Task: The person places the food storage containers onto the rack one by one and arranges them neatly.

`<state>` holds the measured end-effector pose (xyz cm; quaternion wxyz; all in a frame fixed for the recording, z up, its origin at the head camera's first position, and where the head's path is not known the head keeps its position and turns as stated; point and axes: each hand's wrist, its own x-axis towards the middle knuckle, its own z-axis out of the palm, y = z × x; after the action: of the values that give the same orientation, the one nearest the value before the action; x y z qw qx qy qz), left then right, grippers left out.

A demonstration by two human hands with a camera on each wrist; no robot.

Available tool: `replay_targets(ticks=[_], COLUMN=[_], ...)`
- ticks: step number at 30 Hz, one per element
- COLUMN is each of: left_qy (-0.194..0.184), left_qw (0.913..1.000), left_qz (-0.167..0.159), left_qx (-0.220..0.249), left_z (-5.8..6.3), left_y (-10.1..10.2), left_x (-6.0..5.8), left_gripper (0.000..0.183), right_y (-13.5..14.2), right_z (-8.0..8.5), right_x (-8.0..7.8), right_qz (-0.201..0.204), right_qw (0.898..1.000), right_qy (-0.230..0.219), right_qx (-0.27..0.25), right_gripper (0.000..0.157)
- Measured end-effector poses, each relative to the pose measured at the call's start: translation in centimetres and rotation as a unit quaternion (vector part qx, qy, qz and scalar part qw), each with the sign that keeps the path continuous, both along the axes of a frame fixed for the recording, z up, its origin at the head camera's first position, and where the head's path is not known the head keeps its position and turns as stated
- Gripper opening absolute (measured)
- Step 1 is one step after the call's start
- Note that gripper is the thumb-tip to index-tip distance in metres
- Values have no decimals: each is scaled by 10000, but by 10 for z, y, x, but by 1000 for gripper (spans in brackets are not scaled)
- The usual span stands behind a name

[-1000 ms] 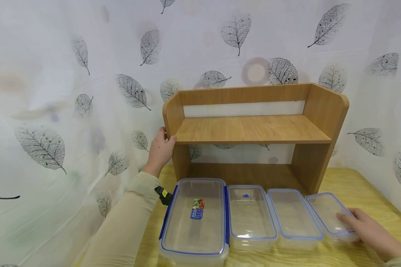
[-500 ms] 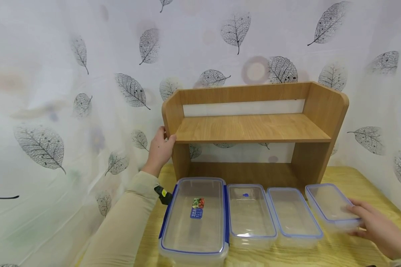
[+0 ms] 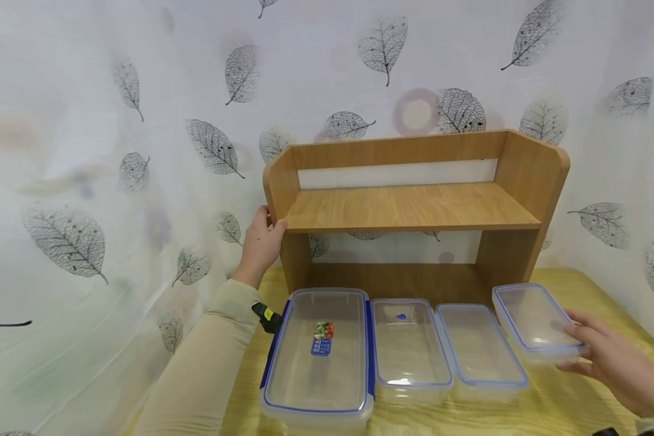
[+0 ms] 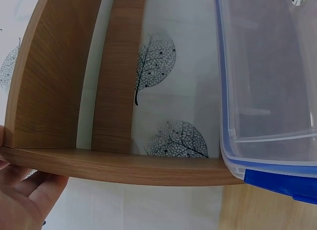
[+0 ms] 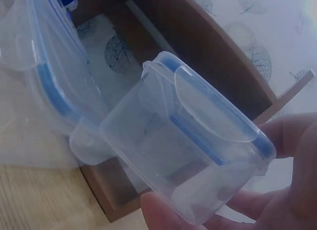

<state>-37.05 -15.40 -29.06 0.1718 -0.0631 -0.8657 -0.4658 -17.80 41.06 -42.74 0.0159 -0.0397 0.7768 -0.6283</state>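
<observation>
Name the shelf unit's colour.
The shelf unit is light brown, clearest in the head view.

Left arm (image 3: 196, 363) outstretched, left hand (image 3: 261, 245) gripping the shelf (image 3: 414, 209) at its left side; right hand (image 3: 613, 357) pinching, front-right of the shelf.

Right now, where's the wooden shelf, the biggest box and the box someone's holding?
Wooden shelf (image 3: 411, 207): head view, middle of its upper board.
Biggest box (image 3: 317, 375): head view, its see-through top, below the sticker.
Held box (image 3: 536, 318): head view, middle of its top.
</observation>
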Motion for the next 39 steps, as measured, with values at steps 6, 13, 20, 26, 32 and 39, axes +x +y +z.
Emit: replay_targets(ticks=[6,13,20,26,32,39], left_qy=[-13,28,32,34,38,66], left_qw=[10000,10000,10000,10000,10000,9999], left_qz=[7,-15,-7,-10,-2,-33], left_qx=[25,27,5,20,36,78], left_z=[0,1,-1,-2,-2,-3], left_y=[-2,-2,-3,-2,-1,-1], left_x=[-1,-2,-1,-1,-2,-2], left_gripper=[54,52,53,54,54,52], right_y=[-1,-11,-24,-32,-45,-58], right_z=[2,16,34,49,59,74], right_x=[-3,-8,-9,-13,-13,-15], right_qz=[897,1638,1631,1558,1502,1625], right_qw=[9888,9684,9695,9689,9633,9556], right_qy=[612,984,945,1115,1328,1695], right_qx=[-1028,-1603,-1564,-1568,-1783,-1781], right_gripper=[37,48,48,48,49,53])
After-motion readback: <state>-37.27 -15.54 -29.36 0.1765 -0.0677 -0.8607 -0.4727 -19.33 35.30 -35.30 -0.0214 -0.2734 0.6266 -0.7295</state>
